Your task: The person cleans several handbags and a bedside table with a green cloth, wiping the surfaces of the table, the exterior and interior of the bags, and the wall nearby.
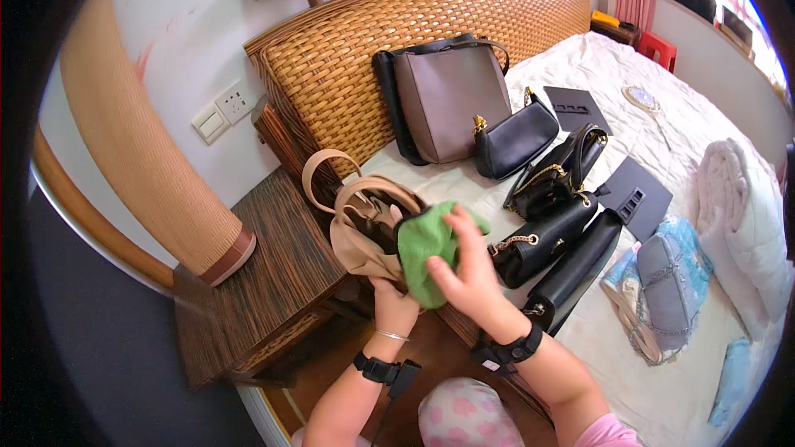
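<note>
A beige handbag [354,250] with two rounded handles hangs tilted between the nightstand and the bed, its top gaping. My left hand [396,308] grips it from below, with the fingers partly hidden behind the bag. In my right hand [474,277] is a green cloth [425,250], pressed against the bag's right side between thumb and fingers. The cloth covers that side of the bag. Nearest to my right hand on the bed lies a black chain-strap handbag [542,244].
A dark wood nightstand [273,236] stands left, below a curved tan post [153,128]. On the white bed are a large taupe bag [455,103], several black bags, dark flat panels [636,194], a grey-blue chain bag [665,285] and a folded quilt [741,232]. A woven headboard [348,58] rises behind.
</note>
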`<state>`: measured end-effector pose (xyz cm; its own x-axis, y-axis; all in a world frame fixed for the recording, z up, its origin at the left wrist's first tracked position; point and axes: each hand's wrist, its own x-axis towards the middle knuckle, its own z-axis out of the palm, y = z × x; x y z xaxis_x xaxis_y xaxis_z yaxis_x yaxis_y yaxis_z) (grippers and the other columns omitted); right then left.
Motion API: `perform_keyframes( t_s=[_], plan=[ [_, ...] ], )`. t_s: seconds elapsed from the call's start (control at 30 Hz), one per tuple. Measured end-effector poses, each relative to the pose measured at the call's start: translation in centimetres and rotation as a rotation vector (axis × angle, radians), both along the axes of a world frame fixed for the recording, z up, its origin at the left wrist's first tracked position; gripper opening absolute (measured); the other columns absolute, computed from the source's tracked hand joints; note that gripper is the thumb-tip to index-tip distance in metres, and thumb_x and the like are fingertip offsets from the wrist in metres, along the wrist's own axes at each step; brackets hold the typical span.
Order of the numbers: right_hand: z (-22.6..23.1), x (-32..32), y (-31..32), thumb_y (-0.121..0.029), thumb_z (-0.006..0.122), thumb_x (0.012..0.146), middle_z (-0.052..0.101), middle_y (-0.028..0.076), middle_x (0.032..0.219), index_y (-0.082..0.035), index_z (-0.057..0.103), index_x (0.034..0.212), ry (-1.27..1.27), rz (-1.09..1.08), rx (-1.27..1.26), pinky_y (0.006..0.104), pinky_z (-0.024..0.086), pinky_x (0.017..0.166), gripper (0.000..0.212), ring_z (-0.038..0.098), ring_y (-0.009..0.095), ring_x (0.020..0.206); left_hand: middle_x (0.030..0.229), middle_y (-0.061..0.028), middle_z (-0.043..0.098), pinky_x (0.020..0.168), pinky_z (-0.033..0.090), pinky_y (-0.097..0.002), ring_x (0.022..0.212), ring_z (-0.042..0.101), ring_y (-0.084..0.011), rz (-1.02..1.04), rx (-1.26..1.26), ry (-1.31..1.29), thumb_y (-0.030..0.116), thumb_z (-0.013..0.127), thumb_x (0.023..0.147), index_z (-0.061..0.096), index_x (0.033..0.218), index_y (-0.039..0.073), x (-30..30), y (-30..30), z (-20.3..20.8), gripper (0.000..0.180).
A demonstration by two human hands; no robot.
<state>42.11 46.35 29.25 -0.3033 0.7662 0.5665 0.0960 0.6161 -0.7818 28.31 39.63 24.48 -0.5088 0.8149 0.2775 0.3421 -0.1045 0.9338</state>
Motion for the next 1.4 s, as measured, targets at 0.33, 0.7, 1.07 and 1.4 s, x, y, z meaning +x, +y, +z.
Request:
perform_keyframes(
  t_s=[0.33,0.7,1.07,1.4],
  plan=[
    [-6.5,-2.6,-1.8,-0.031,0.059,0.093,0.044,0.029,0.141,0.002,0.046,0.138,-0.374,0.113,-0.007,0.0496,0.038,0.106,0.057,0.048,0.046,0.121,0.126,-0.0148,0.061,0.095,0.048,-0.0362,0.115,0.059,-0.0236,0.057,-0.258,0.039,0.011,0.066,0.093,0.056,0.126,-0.004,-6.7,-2.9,0.9,0.037],
    [-0.5,-4.8,-0.9,-0.019,0.046,0.101,0.043,0.031,0.144,0.006,0.038,0.143,-0.103,0.398,-0.182,0.0456,0.033,0.113,0.049,0.04,0.045,0.134,0.148,-0.0186,0.032,0.114,0.031,-0.0413,0.137,0.038,-0.0285,-0.116,0.009,0.115,0.013,0.073,0.085,0.015,0.148,-0.002,-3.0,-4.4,3.1,0.087],
    [-8.1,-4.1,-0.4,-0.013,0.045,0.099,0.036,0.029,0.151,0.006,0.045,0.137,-0.263,0.292,-0.206,0.0409,0.032,0.115,0.043,0.036,0.043,0.139,0.131,-0.0181,0.054,0.101,0.045,-0.036,0.117,0.056,-0.025,0.166,0.168,-0.142,0.007,0.074,0.081,0.034,0.141,-0.007,-4.4,-1.9,-0.5,0.073],
    [-0.1,-5.6,-2.4,-0.024,0.058,0.092,0.017,0.03,0.158,0.002,0.034,0.148,-0.344,0.172,0.352,0.053,0.025,0.116,0.066,0.028,0.052,0.139,0.127,-0.0107,0.06,0.1,0.044,-0.0306,0.115,0.058,-0.0181,-0.118,0.249,-0.33,0.0,0.064,0.085,0.046,0.134,-0.005,-5.0,-4.5,5.7,0.053]
  ],
)
